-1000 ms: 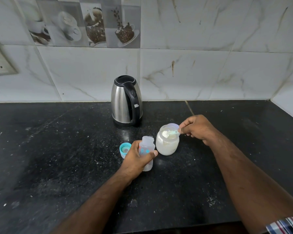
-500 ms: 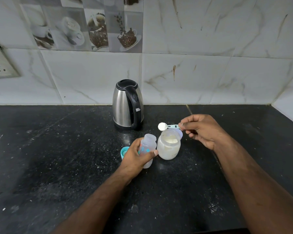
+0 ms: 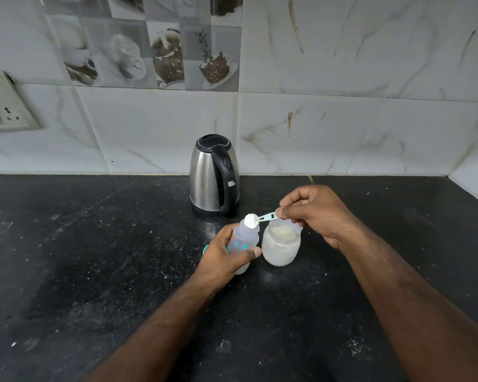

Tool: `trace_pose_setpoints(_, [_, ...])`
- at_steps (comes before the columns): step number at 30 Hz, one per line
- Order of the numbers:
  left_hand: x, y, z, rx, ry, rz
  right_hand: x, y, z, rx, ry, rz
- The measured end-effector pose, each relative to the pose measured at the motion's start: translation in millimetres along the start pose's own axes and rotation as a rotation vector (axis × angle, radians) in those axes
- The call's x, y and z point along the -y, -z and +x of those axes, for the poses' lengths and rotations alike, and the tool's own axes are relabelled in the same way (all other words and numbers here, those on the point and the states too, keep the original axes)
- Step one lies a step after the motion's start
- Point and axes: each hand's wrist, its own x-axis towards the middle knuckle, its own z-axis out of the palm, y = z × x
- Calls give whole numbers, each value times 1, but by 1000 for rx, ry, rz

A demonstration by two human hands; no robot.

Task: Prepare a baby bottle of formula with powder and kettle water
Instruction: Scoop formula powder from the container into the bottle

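Observation:
A clear baby bottle with teal prints stands uncapped on the black counter, and my left hand grips its body. My right hand pinches the handle of a small teal scoop heaped with white powder, held level right over the bottle's mouth. Beside the bottle on the right stands an open jar of white formula powder. A steel kettle with a black handle and shut lid stands behind them near the wall. The bottle's teal cap peeks out behind my left hand, mostly hidden.
The black stone counter is dusted with white specks and runs to a tiled wall behind. A wall socket is at the far left. A side wall closes the counter at the far right.
The right hand lifted the filled scoop out of the powder jar and carried it left, over the bottle's mouth. The left hand kept hold of the bottle.

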Motion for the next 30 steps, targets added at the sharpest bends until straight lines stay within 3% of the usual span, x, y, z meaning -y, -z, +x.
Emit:
trace_pose_setpoints(5, [2, 2, 2, -9, -8, 2, 11, -9, -6, -12, 149, -244])
trace_pose_setpoints(11, [-1, 3, 0, -19, 5, -43, 18, -26, -30, -47, 629, -662])
trace_pose_setpoints(16, [-1, 4, 1, -38, 21, -103, 17, -32, -40, -115, 946, -810])
trace_pose_setpoints(30, [-6, 7, 1, -32, 23, -112, 20, -31, -38, -143, 854, -777])
